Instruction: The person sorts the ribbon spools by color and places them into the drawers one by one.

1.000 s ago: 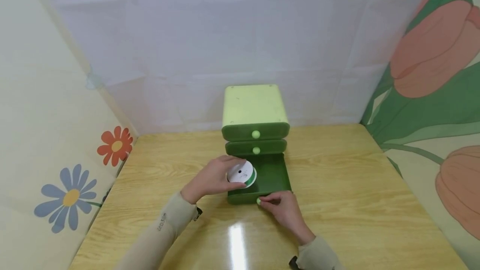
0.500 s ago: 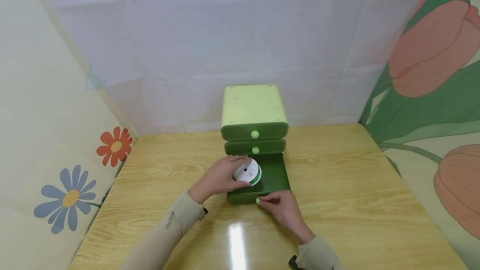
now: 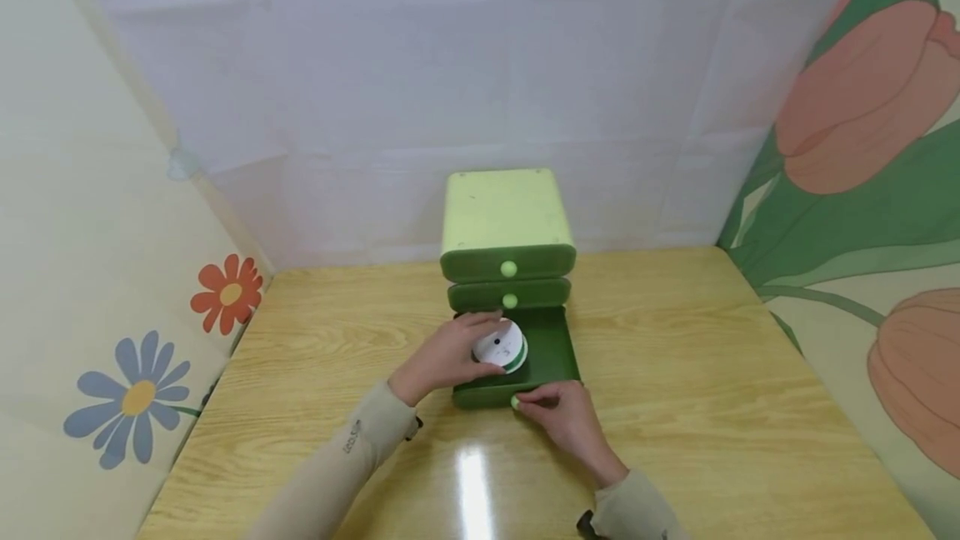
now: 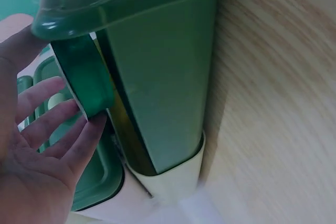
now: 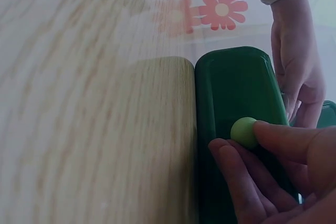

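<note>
My left hand (image 3: 452, 353) grips a spool of green ribbon (image 3: 501, 347) with white round ends, thumb at the near side and fingers at the far side. The spool is inside the pulled-out bottom drawer (image 3: 551, 348), toward its left. In the left wrist view the green ribbon (image 4: 86, 80) shows between my fingers, low behind the drawer front. My right hand (image 3: 567, 417) pinches the light green round knob (image 5: 244, 132) on that drawer's front between thumb and fingers. The drawer belongs to a small green chest (image 3: 506, 211) standing at the back of the table.
Above the pulled-out drawer are the middle drawer (image 3: 480, 296) and the top drawer (image 3: 472, 263), each with a round knob. The wooden table (image 3: 705, 407) extends to both sides. A white sheet (image 3: 375, 90) hangs behind, and flower-patterned panels (image 3: 847, 115) flank the table.
My left hand has moved the ribbon spool a little to the right within the bottom drawer. The right hand stays on the knob, and the drawer remains pulled out.
</note>
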